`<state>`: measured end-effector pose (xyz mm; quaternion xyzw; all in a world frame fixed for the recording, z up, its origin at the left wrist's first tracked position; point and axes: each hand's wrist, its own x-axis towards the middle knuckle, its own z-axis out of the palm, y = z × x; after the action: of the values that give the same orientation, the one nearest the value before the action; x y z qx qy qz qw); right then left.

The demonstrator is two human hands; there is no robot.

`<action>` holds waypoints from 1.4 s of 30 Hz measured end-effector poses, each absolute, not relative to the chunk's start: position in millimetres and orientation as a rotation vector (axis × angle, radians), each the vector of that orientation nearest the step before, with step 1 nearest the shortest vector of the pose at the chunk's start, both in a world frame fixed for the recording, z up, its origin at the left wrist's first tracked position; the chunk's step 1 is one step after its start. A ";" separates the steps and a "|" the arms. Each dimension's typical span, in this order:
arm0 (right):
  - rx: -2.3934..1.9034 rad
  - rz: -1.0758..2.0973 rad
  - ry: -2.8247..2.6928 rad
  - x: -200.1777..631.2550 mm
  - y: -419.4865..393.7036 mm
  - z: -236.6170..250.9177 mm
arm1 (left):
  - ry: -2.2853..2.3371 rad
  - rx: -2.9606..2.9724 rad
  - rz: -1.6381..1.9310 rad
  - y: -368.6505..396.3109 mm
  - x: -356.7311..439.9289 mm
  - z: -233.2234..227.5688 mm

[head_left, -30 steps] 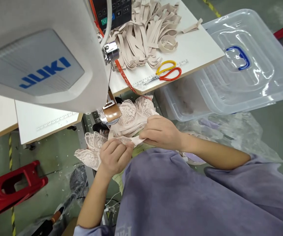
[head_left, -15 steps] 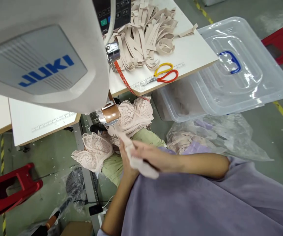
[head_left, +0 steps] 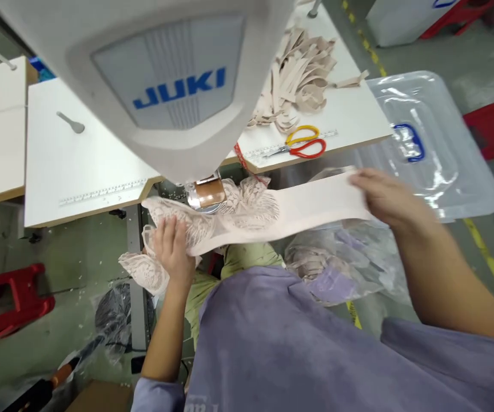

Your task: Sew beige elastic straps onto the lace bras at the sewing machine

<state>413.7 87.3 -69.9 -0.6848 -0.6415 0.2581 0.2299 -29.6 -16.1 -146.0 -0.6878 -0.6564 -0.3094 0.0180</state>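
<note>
The hands have split apart: the right hand [head_left: 384, 197] has swung out toward three o'clock, drawing the pale band [head_left: 311, 209] taut from the lace garment [head_left: 234, 214]. The left hand [head_left: 170, 249] has slid to nine o'clock and now lies flat on the lace. The view has tipped up, showing more of the sewing machine [head_left: 178, 86].

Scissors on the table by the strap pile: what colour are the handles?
One handle is yellow, the other red; the scissors show clearly in the head view.

Bright, even light; glare on lid [head_left: 435, 154]; edges blurred.
</note>
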 end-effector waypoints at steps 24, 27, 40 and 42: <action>-1.093 0.594 -2.320 271.0 154.7 -126.0 | -2.281 -2.426 -0.161 15.2 68.9 -190.1; -0.844 0.842 -2.626 237.9 110.3 -149.7 | -2.268 -2.436 -0.207 -2.6 60.8 -198.8; -1.149 0.365 -2.698 269.6 151.8 -121.4 | -1.788 -2.272 -0.651 15.7 -22.1 -171.8; -1.207 0.281 -2.585 269.2 153.4 -120.1 | -1.786 -2.217 -0.682 26.6 -23.0 -175.8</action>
<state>269.2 153.4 -120.1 -0.4170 -0.8932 0.0971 0.1372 -23.0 26.6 -175.8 -0.7529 -0.6066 -0.2318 0.1070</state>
